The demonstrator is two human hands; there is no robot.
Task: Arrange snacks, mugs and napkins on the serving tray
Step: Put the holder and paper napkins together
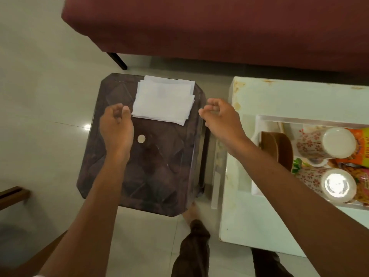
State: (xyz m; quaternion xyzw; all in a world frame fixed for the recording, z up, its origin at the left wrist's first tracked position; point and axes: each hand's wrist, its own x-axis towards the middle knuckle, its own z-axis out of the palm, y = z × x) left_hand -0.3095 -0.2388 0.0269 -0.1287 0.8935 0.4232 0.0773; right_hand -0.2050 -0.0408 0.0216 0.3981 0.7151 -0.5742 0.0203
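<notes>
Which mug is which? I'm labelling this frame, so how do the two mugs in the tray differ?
The far mug has a plain matte white base turned toward the camera; the near mug shows a bright glare on its base. The far mug lies beside the brown holder; the near mug lies closer to the tray front edge. Both lie on their sides, with the same floral pattern.

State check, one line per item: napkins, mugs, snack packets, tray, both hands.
napkins: loose stack on dark stool, not on tray
mugs: two, lying on their sides in tray
snack packets: in tray, under the mugs
serving tray: on white table, loaded
left hand: empty, fingers curled, beside napkins
right hand: empty, fingers curled
</notes>
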